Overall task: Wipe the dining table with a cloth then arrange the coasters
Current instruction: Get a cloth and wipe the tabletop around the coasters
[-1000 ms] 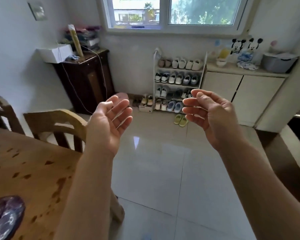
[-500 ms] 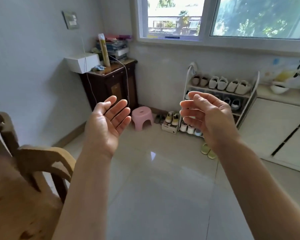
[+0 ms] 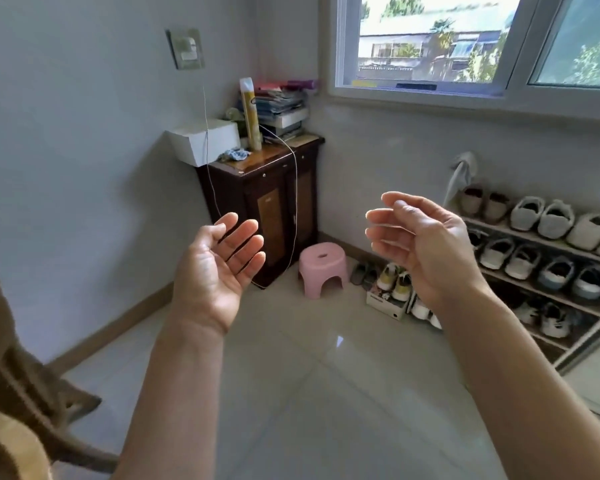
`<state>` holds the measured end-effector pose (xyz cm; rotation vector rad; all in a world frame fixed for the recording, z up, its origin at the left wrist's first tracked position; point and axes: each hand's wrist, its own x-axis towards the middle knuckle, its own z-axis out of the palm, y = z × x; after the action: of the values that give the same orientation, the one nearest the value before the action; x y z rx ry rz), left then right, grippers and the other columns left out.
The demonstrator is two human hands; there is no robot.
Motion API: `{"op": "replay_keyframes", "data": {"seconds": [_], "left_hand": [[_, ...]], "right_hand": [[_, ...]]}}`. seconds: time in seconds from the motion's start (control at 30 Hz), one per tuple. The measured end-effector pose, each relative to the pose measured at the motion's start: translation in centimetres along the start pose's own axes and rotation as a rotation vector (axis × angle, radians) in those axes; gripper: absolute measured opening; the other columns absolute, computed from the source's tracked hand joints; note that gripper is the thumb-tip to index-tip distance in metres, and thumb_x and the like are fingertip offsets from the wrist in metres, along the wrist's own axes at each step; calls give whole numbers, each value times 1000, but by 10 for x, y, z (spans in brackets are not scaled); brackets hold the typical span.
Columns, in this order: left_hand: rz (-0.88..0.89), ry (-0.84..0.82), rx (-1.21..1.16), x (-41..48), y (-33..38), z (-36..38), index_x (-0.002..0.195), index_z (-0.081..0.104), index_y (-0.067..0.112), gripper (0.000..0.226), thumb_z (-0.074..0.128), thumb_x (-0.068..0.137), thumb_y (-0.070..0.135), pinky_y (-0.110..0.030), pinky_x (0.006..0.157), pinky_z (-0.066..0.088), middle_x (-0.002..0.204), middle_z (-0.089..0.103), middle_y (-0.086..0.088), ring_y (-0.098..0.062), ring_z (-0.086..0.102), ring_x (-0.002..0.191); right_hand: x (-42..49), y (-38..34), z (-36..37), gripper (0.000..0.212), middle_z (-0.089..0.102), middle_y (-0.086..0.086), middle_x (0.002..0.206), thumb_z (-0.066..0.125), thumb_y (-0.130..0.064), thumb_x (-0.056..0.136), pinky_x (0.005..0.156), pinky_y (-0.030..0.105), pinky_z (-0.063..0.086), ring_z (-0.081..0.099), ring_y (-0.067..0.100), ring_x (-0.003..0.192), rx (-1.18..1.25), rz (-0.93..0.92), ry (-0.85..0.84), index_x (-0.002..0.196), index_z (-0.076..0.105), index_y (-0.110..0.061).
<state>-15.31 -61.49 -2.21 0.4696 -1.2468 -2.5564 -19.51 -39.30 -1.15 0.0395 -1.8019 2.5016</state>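
i see my left hand [image 3: 219, 271] at 9 o'clock and my right hand [image 3: 426, 251] at 3 o'clock, both spread and empty above the floor tiles [image 3: 309, 393]. no cloth, coasters or bench are in view. i expect the cloth to be soft and light, so i'd bunch its middle.

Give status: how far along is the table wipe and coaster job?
Done: nothing visible. In hand: nothing; the left hand and right hand are both bare, open and raised over the pale tiled floor. Left: apparently everything; neither hand holds a cloth or coaster, and no dining table is in view, only a brown wooden chair.
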Motion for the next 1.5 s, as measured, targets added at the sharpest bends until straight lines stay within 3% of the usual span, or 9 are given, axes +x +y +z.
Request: {"op": "replay_keyframes", "data": {"seconds": [0.17,0.27,0.4,0.67,1.0,1.27,1.5], "left_hand": [[63,65,-37,112,-3,48,98,64,21,19,44,97,21,-29,70,53,82,75,2,-14,70,74],[68,71,-19,134,-2,56,98,64,20,19,45,97,21,-29,71,53,83,75,1,-14,70,73],[100,206,-52,211,3,49,98,64,20,19,46,97,21,-29,71,54,84,75,1,-13,70,70],[137,256,-61,367,39,36,97,63,19,19,44,98,19,-29,73,54,81,74,0,-14,70,69],[147,293,-4,574,100,24,99,65,18,17,48,96,19,-32,75,53,81,75,-2,-15,69,69],[84,335,25,693,102,10,98,65,18,16,50,95,19,-31,70,54,85,75,-4,-15,69,67],[72,427,-15,825,94,9,100,63,18,16,48,96,20,-29,65,56,84,75,-2,-13,69,66]], "right_hand": [[134,3,18,16,74,11,84,53,-11,98,68,34,54,67,22,69,-19,34,-99,100,69,-10],[169,10,28,16,74,11,85,54,-11,98,69,33,55,67,21,70,-20,31,-130,101,69,-11],[258,40,68,17,75,11,88,54,-12,98,70,33,55,69,20,72,-54,112,-224,102,70,-12],[399,99,166,18,75,10,88,53,-11,98,66,30,56,69,20,73,-37,147,-317,101,70,-13],[569,143,305,16,74,10,83,54,-9,97,61,27,56,68,18,66,-37,193,-347,101,69,-11],[682,185,359,14,74,9,85,56,-9,97,61,27,58,69,18,67,-37,236,-328,103,68,-11],[814,235,413,12,74,9,86,57,-9,96,64,30,56,68,17,68,-106,267,-410,101,67,-12]]}}
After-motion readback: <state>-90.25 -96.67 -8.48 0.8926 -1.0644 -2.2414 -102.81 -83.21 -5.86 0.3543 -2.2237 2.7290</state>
